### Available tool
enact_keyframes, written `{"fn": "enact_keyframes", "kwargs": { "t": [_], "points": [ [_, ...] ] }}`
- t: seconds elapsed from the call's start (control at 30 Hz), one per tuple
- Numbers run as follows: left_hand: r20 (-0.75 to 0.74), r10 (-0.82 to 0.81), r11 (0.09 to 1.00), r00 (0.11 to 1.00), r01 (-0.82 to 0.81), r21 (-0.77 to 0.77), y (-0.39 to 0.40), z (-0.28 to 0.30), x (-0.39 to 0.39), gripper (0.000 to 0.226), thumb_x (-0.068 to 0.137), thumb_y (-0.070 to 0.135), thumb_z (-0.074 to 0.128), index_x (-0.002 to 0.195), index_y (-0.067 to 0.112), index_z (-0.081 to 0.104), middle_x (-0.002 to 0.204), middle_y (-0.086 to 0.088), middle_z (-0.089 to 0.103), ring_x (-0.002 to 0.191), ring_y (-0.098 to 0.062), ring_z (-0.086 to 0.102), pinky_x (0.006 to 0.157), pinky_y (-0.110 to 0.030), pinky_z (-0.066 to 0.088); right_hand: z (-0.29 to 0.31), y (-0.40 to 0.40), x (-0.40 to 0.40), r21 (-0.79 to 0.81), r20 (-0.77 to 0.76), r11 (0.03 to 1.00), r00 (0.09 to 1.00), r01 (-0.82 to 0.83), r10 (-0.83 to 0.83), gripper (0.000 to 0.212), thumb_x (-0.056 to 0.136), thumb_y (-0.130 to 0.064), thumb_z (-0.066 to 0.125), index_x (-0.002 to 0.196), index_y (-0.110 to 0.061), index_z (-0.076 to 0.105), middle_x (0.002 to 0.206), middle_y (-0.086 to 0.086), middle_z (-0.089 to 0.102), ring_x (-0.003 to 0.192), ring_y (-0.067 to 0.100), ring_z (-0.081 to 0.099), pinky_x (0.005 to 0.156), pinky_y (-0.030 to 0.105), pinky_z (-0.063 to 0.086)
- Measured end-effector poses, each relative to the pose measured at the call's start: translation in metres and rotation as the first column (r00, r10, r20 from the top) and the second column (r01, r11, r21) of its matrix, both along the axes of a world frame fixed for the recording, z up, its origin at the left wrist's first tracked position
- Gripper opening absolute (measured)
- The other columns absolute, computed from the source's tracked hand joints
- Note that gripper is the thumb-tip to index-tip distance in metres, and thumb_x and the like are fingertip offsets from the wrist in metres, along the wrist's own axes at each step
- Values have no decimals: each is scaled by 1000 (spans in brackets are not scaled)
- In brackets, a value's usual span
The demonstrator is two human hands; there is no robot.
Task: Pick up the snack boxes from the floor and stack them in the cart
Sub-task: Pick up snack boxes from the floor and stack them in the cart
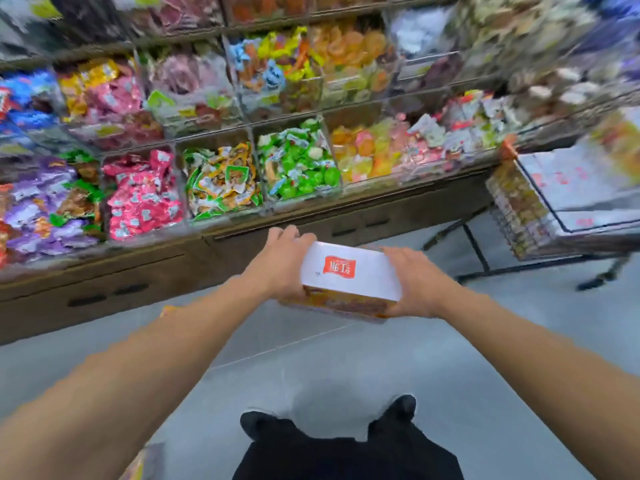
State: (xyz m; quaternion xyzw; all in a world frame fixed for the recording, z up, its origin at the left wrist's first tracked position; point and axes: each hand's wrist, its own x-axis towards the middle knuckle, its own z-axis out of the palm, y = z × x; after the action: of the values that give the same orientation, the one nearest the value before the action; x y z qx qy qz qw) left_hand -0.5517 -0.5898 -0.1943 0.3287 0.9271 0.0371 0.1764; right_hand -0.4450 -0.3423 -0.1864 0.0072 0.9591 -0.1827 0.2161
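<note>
Grey floor (pixel 346 358): cart (pixel 540 237), shoes (pixel 401 407), snack packet (pixel 145 462).

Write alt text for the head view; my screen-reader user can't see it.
Both hands, left hand and right hand, hold a white-topped snack box above the floor, facing candy bins; a cart stands at right.

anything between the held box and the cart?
Head view: nothing. Only bare grey floor separates the snack box, gripped by left hand and right hand, from the cart.
</note>
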Motion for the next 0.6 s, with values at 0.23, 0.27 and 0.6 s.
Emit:
{"fn": "enact_keyframes", "kwargs": {
  "t": [0.23,0.27,0.6],
  "points": [
    [9,-172,985,985,172,28,214,24,16,98,53,62,76,134,30,32,123,-1,37,120,-26,31,87,-49,50,18,186,64,29,-32,977,977,213,-212,103,47,-73,78,130,-30,35,123,-2,48,111,21,49,90,41,49],
    [-16,-204,978,979,204,34,245,26,16,97,56,59,78,135,30,31,125,-1,38,121,-26,32,88,-48,50,23,212,71,31,-36,970,970,242,-241,103,48,-72,79,131,-30,35,124,-2,48,111,20,48,90,40,49],
    [-143,-438,891,888,450,62,472,33,-48,99,53,55,78,136,29,31,122,-3,43,117,-28,39,93,-50,47,39,399,55,113,-100,887,893,448,-439,111,49,-84,64,136,-23,34,129,2,47,120,26,46,99,44,45]
  ]
}}
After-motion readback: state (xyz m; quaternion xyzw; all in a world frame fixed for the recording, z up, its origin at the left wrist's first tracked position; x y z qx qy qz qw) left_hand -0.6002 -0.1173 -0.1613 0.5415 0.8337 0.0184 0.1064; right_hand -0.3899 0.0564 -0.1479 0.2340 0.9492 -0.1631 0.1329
